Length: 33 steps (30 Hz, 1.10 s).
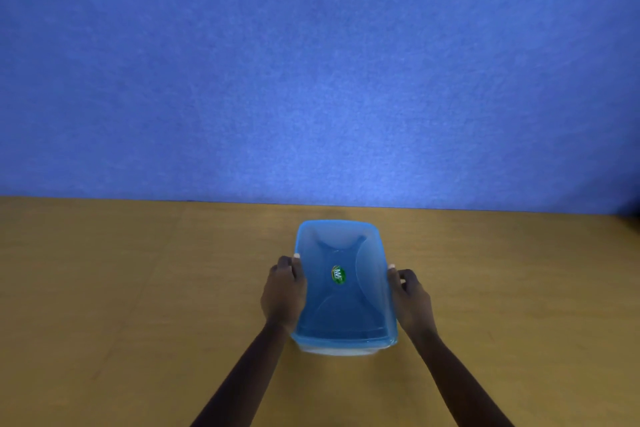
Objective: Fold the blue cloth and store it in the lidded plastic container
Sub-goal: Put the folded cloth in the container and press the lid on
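Observation:
A rectangular plastic container (343, 347) stands in the middle of the wooden table, with a translucent blue lid (341, 243) on top bearing a small green sticker (338, 274). Dark blue shows through the lid; whether that is the cloth I cannot tell. My left hand (282, 291) grips the lid's left edge, thumb on top. My right hand (410, 302) grips the right edge the same way, fingers curled down the side.
The wooden table (138, 288) spreads to both sides and in front of the container. A blue felt wall (311, 80) rises straight behind the table's far edge, a short way past the container.

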Tool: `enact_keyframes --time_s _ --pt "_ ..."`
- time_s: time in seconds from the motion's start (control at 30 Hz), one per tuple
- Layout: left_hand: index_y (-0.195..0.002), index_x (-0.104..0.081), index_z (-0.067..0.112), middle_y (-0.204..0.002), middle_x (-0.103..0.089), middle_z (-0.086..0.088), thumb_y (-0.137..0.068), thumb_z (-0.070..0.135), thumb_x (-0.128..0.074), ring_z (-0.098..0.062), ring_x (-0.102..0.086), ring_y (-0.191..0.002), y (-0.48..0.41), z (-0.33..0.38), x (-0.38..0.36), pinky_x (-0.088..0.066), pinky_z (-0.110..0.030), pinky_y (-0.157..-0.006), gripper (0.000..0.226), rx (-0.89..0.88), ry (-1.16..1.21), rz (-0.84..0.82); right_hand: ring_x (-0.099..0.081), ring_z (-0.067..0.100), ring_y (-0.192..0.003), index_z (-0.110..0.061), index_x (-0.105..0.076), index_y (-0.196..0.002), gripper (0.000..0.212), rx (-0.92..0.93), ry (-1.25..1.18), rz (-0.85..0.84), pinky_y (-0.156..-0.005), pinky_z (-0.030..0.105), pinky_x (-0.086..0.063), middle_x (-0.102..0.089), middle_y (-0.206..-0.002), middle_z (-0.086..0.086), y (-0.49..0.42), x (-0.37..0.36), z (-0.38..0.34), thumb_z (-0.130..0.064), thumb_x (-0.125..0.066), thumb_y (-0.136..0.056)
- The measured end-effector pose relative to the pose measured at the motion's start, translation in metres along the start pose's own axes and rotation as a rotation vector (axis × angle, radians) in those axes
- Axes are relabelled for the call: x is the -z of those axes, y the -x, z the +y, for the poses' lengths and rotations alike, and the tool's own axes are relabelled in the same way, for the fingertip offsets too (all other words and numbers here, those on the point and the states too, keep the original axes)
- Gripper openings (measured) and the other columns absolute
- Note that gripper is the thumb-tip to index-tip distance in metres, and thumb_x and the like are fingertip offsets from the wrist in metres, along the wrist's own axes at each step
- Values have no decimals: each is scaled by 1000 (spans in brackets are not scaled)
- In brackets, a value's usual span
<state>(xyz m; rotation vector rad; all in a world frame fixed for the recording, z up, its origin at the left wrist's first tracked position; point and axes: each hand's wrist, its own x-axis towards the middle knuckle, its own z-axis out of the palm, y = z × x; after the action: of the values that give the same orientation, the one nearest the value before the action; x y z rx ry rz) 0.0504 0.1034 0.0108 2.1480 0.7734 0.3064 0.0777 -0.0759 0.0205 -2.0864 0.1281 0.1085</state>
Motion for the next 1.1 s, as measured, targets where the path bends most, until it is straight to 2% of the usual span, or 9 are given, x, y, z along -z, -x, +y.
enact_keyframes --time_s 0.17,0.27,0.4,0.5,0.57,0.67,0.8,0.9,1.1 --pt "-106 -54 4 -106 -64 -20 -99 30 -28 -38 -58 -101 25 -5 7 -44 -37 -78 37 15 -41 15 -55 11 -64 -6 -51 -100 37 12 24 16 -50 24 -41 -61 -79 7 26 0 3 -38 -34 -96" --pt "-100 -54 2 -101 -66 -23 -99 31 -28 -39 -60 -97 34 -5 10 -45 -37 -75 39 42 -23 20 -60 21 -74 -7 -50 -99 40 -18 34 6 -55 30 -46 -63 -87 10 35 -1 7 -43 -33 -95" --pt "-87 -43 8 -93 -67 -23 -98 33 -31 -39 -62 -91 41 -3 14 -39 -34 -68 30 88 30 11 -59 31 -79 -6 -49 -88 44 -99 33 -29 -73 47 -52 -58 -78 9 43 -2 7 -48 -37 -93" --pt "-85 -41 8 -87 -65 -20 -98 34 -33 -38 -62 -89 43 -2 15 -43 -36 -69 30 109 63 13 -54 30 -75 -5 -47 -86 42 -104 36 -19 -73 49 -51 -53 -71 5 48 -2 3 -45 -38 -93" --pt "-84 -41 7 -91 -66 -22 -97 34 -34 -38 -62 -90 42 -1 14 -43 -36 -70 31 119 68 13 -54 30 -76 -3 -47 -90 42 -96 43 -21 -71 51 -51 -50 -70 1 49 -3 0 -42 -37 -95" --pt "-84 -40 7 -97 -65 -25 -98 34 -34 -40 -60 -94 43 0 15 -36 -33 -68 31 139 71 6 -55 30 -78 -3 -47 -96 41 -93 62 -40 -72 50 -52 -49 -73 0 49 -4 -1 -42 -34 -96" --pt "-84 -39 6 -97 -65 -25 -98 35 -33 -39 -60 -93 44 1 15 -34 -32 -67 32 137 76 -13 -57 33 -76 -7 -42 -87 32 -51 60 -8 -61 42 -45 -46 -67 -4 52 -6 0 -35 -33 -97" --pt "-85 -39 6 -91 -64 -24 -98 35 -31 -39 -60 -90 42 -1 14 -35 -31 -66 33 117 84 -33 -52 25 -70 -8 -42 -88 30 -42 50 -5 -57 35 -41 -46 -67 -5 53 -6 1 -34 -30 -98" --pt "-82 -40 5 -76 -53 -12 -98 35 -31 -32 -54 -77 39 -5 12 -34 -31 -64 36 108 125 -49 -56 17 -68 -10 -44 -92 34 -58 28 -17 -59 39 -49 -53 -71 -1 52 -8 4 -40 -29 -97"
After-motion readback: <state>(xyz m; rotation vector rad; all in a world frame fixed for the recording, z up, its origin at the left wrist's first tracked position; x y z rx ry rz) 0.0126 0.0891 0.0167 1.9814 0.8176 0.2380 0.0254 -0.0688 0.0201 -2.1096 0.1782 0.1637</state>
